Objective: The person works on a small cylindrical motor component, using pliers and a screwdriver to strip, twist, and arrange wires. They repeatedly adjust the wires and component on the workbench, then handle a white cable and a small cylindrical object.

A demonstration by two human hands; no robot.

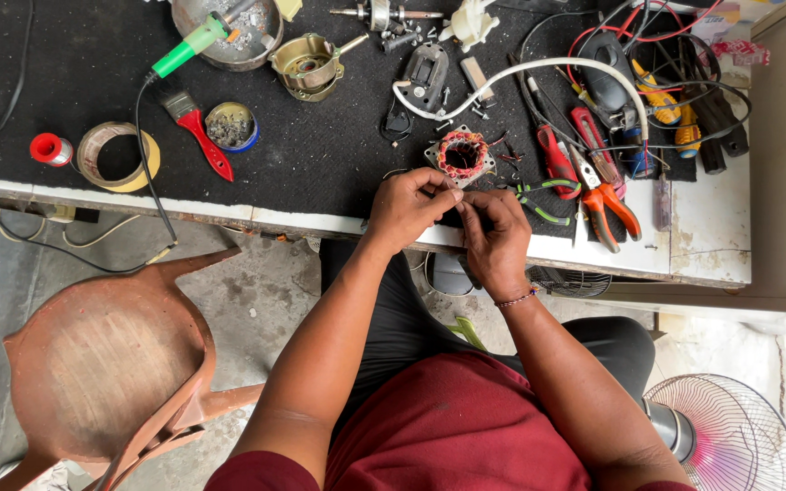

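Right now your left hand (404, 207) and right hand (495, 238) pinch fingers together on thin wire at the counter's near edge; the motor stator (462, 155) lies just beyond, nearer your left.

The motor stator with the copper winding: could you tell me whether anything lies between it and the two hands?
Nothing visible does. The left hand and right hand meet at the table edge, fingertips pinched together just in front of the stator. The green-handled pliers lie off to the right.
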